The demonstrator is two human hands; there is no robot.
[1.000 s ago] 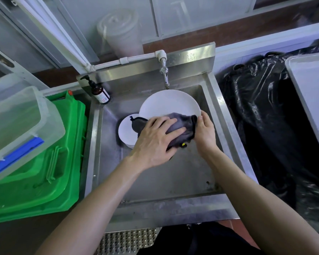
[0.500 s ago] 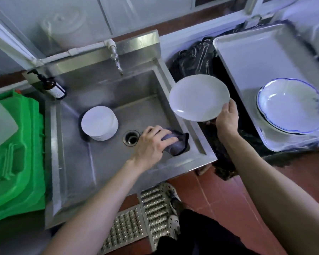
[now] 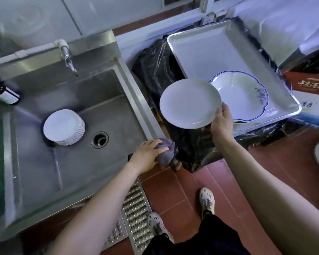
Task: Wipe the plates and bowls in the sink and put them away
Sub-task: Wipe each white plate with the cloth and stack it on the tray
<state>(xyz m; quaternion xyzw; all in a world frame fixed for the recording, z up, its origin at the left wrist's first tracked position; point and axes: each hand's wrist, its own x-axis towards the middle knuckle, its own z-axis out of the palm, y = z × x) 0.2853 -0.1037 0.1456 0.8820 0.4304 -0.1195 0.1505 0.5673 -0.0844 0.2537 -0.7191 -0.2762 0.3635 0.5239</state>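
- Right hand pinches the white plate at its near rim, thumb on top and fingers hidden beneath. The plate is carried level above the black bag, its far edge just overlapping the blue-rimmed bowl.
- That bowl lies in the metal tray, to the right of the sink.
- Left hand is curled round the grey cloth at the sink's front right corner.
- A stack of small plates remains in the sink beside the drain, unwiped as far as can be judged.
- Handling estimate: the plate is stiff, glazed, probably slick if damp, and breakable. A one-handed rim pinch gives little margin, so fingers spread under the base would be safer.
- Set down gently: china on china chips.
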